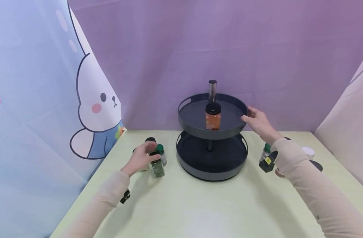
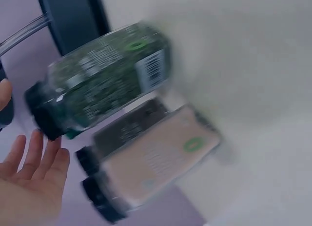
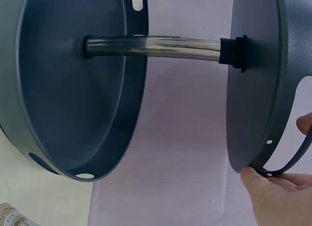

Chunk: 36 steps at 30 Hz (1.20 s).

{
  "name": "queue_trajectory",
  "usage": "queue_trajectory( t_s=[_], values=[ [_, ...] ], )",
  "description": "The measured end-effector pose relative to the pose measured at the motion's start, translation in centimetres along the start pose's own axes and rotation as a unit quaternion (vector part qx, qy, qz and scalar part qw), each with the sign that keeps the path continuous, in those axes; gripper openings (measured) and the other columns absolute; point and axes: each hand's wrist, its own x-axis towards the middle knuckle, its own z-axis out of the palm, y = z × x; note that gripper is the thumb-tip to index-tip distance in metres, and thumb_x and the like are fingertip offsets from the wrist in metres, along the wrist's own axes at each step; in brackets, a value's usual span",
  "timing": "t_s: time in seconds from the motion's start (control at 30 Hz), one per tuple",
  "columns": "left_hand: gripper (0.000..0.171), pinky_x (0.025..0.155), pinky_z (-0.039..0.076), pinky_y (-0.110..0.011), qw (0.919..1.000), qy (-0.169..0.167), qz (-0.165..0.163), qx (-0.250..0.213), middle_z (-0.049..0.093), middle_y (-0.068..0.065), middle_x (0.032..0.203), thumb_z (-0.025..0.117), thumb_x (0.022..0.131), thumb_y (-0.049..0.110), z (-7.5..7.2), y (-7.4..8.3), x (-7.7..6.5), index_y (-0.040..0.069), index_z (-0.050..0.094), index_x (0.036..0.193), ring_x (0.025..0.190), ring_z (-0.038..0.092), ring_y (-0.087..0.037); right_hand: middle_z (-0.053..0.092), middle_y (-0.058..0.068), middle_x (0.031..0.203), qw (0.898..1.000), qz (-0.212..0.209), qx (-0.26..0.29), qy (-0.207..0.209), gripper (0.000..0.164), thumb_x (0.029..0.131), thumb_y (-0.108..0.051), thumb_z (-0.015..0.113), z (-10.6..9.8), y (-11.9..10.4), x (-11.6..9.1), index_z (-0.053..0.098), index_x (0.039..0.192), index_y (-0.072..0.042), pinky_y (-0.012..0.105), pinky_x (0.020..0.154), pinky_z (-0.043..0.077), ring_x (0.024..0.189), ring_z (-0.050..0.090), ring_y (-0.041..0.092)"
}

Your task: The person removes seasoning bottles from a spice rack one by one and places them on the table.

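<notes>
A dark two-tier round tray stand (image 1: 196, 168) stands mid-table, with a metal post through it. My right hand (image 1: 260, 124) grips the right handle of the upper tier (image 1: 196, 128); in the right wrist view its thumb (image 3: 253, 182) presses the rim and a finger shows at the handle opening. An orange spice jar (image 1: 212, 121) with a black lid stands on that tier. At the left, my left hand (image 1: 141, 158) hovers with parted fingers around the black cap of a green herb jar (image 2: 112, 74). Its fingers (image 2: 58, 162) are very near the cap; contact is unclear.
Beside the herb jar stand a green-capped jar (image 1: 160, 152), a pale-pink-filled jar (image 2: 161, 157) and a dark-filled jar (image 2: 129, 123). Past the right forearm are another green-capped jar (image 1: 266, 150) and a white lid (image 1: 308, 152), partly hidden. A purple curtain (image 1: 157, 66) hangs behind.
</notes>
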Motion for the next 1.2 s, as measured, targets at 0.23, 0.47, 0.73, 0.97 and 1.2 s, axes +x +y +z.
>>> queue_trajectory(
  t_s=[0.23, 0.47, 0.73, 0.97, 1.2],
  values=[
    [0.047, 0.102, 0.040, -0.045, 0.9983, 0.017, 0.053, 0.017, 0.053, -0.012, 0.130, 0.062, 0.087, 0.030, -2.2, 3.8, 0.9, 0.009, 0.051, 0.127, 0.122, 0.047, -0.033, 0.020, 0.023, 0.149, 1.000, -0.004, 0.003, -0.003, 0.069, 0.094, -0.022, 0.044, -0.1, 0.0, 0.0, 0.003, 0.146, -0.001, 0.050, 0.111, 0.022, 0.137, 0.023, 0.034],
    [0.046, 0.101, 0.041, -0.041, 0.9936, 0.029, 0.108, 0.019, 0.056, -0.006, 0.128, 0.062, 0.086, 0.034, -3.6, 8.5, 2.2, 0.013, 0.053, 0.127, 0.120, 0.050, -0.024, 0.021, 0.023, 0.148, 1.000, -0.007, 0.003, 0.000, 0.069, 0.094, -0.023, 0.043, -0.1, 0.1, 0.0, 0.004, 0.146, -0.001, 0.051, 0.110, 0.023, 0.136, 0.023, 0.035],
    [0.050, 0.100, 0.042, -0.035, 0.9899, -0.012, 0.141, 0.012, 0.054, 0.001, 0.130, 0.064, 0.085, 0.036, -2.1, 13.0, 3.8, 0.015, 0.052, 0.129, 0.120, 0.050, -0.017, 0.021, 0.023, 0.149, 1.000, -0.003, -0.005, 0.000, 0.068, 0.095, -0.023, 0.043, -0.1, 0.3, 0.0, 0.004, 0.146, -0.001, 0.051, 0.110, 0.023, 0.136, 0.023, 0.035],
    [0.050, 0.098, 0.044, -0.031, 0.9859, -0.066, 0.146, -0.046, 0.053, 0.002, 0.132, 0.065, 0.085, 0.031, 0.3, 16.0, 4.7, 0.016, 0.050, 0.130, 0.120, 0.050, -0.013, 0.021, 0.023, 0.149, 1.000, -0.004, -0.004, 0.000, 0.068, 0.094, -0.023, 0.043, -0.1, 0.3, 0.0, 0.005, 0.146, -0.001, 0.050, 0.111, 0.023, 0.136, 0.023, 0.035],
    [0.062, 0.100, 0.043, -0.032, 0.9832, -0.102, 0.133, -0.072, 0.047, 0.002, 0.137, 0.068, 0.083, 0.030, 1.9, 17.9, 5.9, 0.017, 0.041, 0.137, 0.124, 0.046, -0.013, 0.023, 0.022, 0.148, 1.000, -0.012, 0.003, 0.002, 0.067, 0.094, -0.023, 0.043, 0.0, 0.3, 0.1, 0.007, 0.146, 0.000, 0.050, 0.111, 0.024, 0.136, 0.025, 0.034]
  ],
)
